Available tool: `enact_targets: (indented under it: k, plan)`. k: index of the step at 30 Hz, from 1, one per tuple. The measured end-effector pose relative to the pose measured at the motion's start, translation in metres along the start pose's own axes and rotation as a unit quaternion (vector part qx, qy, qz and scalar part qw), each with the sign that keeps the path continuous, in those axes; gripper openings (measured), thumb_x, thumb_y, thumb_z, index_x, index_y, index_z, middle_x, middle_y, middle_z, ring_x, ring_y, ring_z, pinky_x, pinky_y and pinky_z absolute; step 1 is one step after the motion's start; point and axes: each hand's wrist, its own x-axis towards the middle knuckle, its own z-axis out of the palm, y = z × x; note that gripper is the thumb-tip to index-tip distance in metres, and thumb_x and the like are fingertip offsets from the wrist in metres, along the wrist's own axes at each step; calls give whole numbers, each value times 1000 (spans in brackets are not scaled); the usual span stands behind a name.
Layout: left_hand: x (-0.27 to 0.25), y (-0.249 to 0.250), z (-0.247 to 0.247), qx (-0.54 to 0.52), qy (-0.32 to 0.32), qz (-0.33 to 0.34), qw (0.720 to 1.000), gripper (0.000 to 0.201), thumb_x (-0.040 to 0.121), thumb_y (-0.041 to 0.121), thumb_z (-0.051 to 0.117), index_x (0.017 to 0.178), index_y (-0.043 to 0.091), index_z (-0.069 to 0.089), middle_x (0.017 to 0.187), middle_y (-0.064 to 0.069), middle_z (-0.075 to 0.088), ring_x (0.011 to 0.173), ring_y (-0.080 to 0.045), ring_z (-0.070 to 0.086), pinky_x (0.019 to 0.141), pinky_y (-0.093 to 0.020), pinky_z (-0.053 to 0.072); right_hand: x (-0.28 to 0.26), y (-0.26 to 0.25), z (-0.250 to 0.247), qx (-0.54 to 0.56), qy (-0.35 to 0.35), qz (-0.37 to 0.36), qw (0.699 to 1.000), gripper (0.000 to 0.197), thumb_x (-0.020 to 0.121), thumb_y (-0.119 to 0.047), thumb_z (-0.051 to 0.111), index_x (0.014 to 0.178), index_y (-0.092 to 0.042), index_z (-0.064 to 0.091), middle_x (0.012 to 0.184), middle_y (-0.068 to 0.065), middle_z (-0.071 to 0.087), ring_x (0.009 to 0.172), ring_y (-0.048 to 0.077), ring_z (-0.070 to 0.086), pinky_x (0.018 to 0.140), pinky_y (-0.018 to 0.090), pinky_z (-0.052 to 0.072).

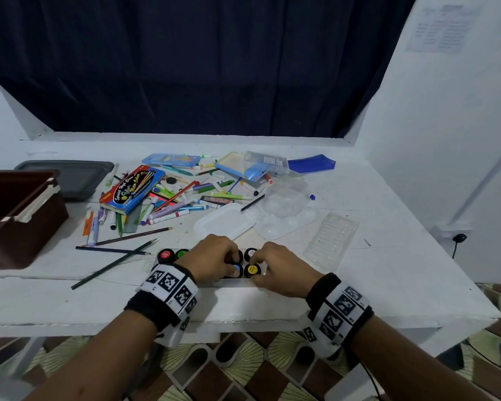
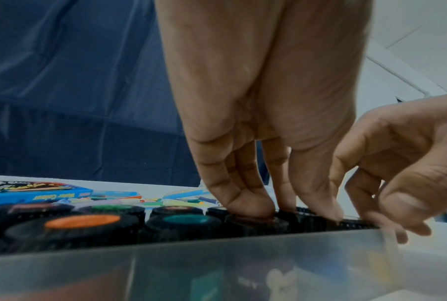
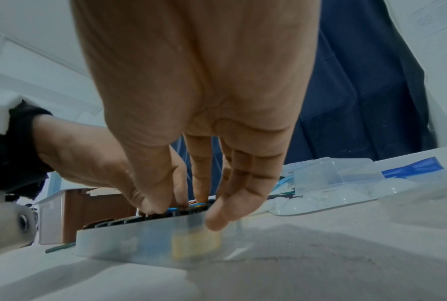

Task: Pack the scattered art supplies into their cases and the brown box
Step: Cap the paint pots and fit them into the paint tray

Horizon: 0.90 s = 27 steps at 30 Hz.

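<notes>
A clear plastic case (image 1: pixel 235 283) near the table's front edge holds black paint pots with coloured lids, among them red (image 1: pixel 165 254), green (image 1: pixel 181 253), blue (image 1: pixel 237 268) and yellow (image 1: pixel 252 269). My left hand (image 1: pixel 234 263) reaches down into the case, and its fingertips (image 2: pixel 252 210) press on the pot lids. My right hand (image 1: pixel 258 274) is at the case's right end. Its thumb and forefinger pinch the yellow pot, and its other fingers (image 3: pixel 217 218) hang by the case wall (image 3: pixel 140 244). The brown box (image 1: pixel 18 215) stands open at the far left.
Markers, pens and a watercolour box (image 1: pixel 133 188) lie heaped mid-table, with loose pencils (image 1: pixel 119 257) in front. A grey tray (image 1: pixel 70 175) sits behind the brown box. A white lid (image 1: pixel 224 221) and clear plastic trays (image 1: pixel 330 238) lie behind and to the right of the hands.
</notes>
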Motion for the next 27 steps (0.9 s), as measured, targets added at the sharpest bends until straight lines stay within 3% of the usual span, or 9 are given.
enact_targets:
  k: [4,8,12,14,16,19,23,27]
  plan:
    - [10,-2,-10,0,-46,-5,999,23,78,35,77,96,22,71,85,9,62,78,-8,57,61,-19,41,6,14,-20,18,21,-9,1000,35,89,-36,66,120,-20,62,112,1,52,87,12,48,80,26,41]
    - [39,-5,-34,9,-58,11,998,36,82,44,73,112,25,67,95,7,62,82,-6,58,66,-18,41,15,44,-57,57,79,15,995,35,86,-34,70,117,-19,65,111,-3,59,80,5,53,77,20,42]
    - [84,-8,-53,37,-40,35,998,37,84,43,70,115,23,66,100,5,62,85,-8,57,71,-23,40,31,77,-89,75,110,58,989,29,86,-30,71,111,-17,67,108,-5,62,77,8,60,73,16,42]
    - [110,-10,-60,51,-21,39,998,35,86,40,68,115,20,66,103,3,61,93,-12,57,72,-25,39,44,92,-104,67,116,70,989,29,86,-31,71,111,-17,67,108,-5,63,79,9,61,75,18,42]
    - [138,-13,-63,60,2,36,998,37,87,37,67,120,21,62,117,0,59,109,-18,54,81,-29,41,61,106,-118,62,120,83,987,28,86,-32,70,111,-17,67,109,-5,63,80,8,60,75,19,42]
    - [181,-18,-62,61,51,36,996,57,86,29,67,138,23,46,139,-4,44,129,-24,42,101,-36,40,90,127,-133,53,120,110,985,27,87,-32,69,109,-17,67,107,-4,63,81,8,60,73,20,42]
    - [240,-23,-57,129,77,19,988,79,85,24,67,150,27,23,158,-9,14,144,-28,18,108,-52,34,132,150,-144,45,101,158,981,32,89,-34,67,113,-13,64,101,-4,58,82,15,64,66,20,45]
    - [287,-33,-47,163,68,5,984,64,101,40,40,152,40,1,162,-3,-14,149,-33,-7,114,-61,15,170,163,-148,2,68,197,978,50,91,-43,63,129,-11,55,128,5,55,107,21,56,85,25,43]
